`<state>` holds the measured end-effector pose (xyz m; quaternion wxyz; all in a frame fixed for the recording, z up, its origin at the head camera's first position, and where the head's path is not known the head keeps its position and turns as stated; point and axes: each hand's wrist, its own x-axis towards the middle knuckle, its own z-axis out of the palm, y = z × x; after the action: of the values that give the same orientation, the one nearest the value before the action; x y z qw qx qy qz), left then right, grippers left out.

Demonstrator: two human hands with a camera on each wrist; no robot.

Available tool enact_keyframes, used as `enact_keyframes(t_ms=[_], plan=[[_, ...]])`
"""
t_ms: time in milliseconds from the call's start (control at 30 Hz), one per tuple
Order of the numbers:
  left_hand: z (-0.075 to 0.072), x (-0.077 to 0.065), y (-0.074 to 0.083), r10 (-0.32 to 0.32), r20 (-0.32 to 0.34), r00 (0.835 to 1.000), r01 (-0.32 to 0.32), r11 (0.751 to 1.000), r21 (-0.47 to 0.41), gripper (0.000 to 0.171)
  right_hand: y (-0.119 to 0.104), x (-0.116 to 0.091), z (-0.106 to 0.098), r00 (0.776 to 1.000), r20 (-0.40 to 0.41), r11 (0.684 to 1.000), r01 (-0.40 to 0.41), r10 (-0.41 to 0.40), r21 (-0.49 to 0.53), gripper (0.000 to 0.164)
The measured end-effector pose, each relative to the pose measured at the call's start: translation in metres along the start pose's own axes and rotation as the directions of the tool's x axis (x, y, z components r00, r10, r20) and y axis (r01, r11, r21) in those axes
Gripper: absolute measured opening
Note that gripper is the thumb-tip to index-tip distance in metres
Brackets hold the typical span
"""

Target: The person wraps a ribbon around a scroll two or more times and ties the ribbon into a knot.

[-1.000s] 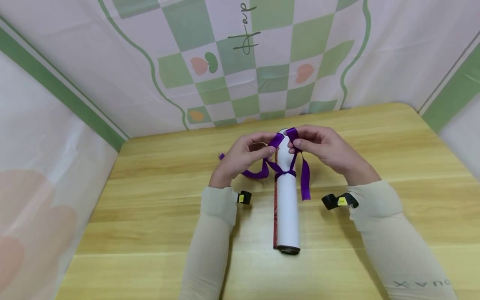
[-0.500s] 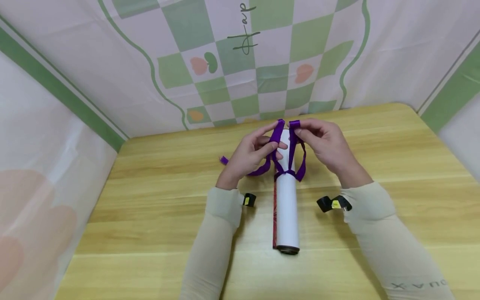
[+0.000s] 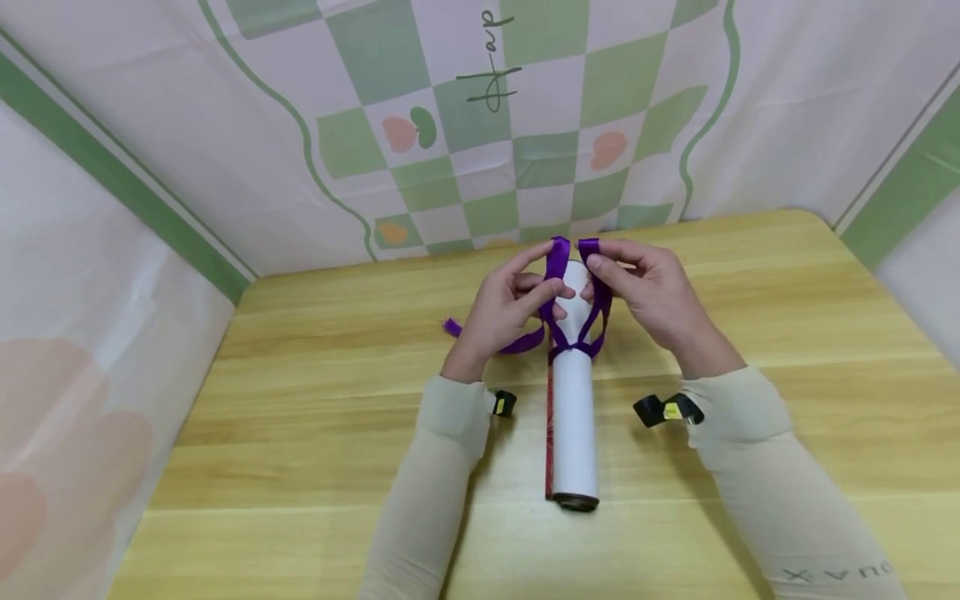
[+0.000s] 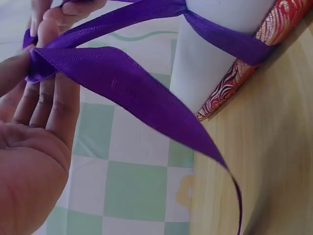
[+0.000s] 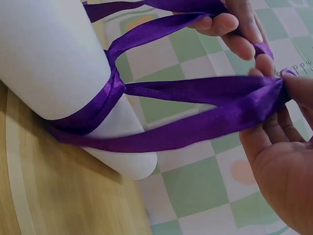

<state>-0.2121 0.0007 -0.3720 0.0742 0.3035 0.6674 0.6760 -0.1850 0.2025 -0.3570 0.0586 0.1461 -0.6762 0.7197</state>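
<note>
A white paper roll (image 3: 575, 425) with a red patterned edge (image 4: 234, 81) lies lengthwise on the table. Round its middle goes a purple ribbon (image 5: 100, 105), crossed in a knot on top. My left hand (image 3: 501, 310) pinches one ribbon length between thumb and fingers above the roll's far half; its loose tail trails left over the table. In my right hand (image 3: 651, 292), thumb and forefinger pinch the other length, folded into a loop (image 5: 210, 107). Both hands hold the ribbon up side by side, fingertips close together.
The wooden table (image 3: 315, 417) ends at a hanging cloth (image 3: 547, 92) with green checks behind the roll. Black wrist cameras (image 3: 670, 409) sit on both cuffs, one at each side of the roll.
Both hands have lifted the ribbon lengths slightly farther from me and drawn them up. The right length's hanging tail is now folded up into a loop. The roll stays put.
</note>
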Motion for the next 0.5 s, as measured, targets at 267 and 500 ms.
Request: enact_keyframes(t_ms=[267,500], plan=[[0.0025,0.0010,-0.0002,0.006,-0.014,1.000,-0.006,0.999,0.037,0.061,-0.0006,-0.0010,-0.0009,0.999,0.038,0.999,0.022,-0.023,0.027,0.037],[0.0041,0.0011,0.0006,0.037,-0.016,0.999,-0.037,0.999,-0.001,0.064,-0.0014,-0.0017,-0.0023,0.998,0.062,1.000,0.024,-0.024,-0.002,0.037]])
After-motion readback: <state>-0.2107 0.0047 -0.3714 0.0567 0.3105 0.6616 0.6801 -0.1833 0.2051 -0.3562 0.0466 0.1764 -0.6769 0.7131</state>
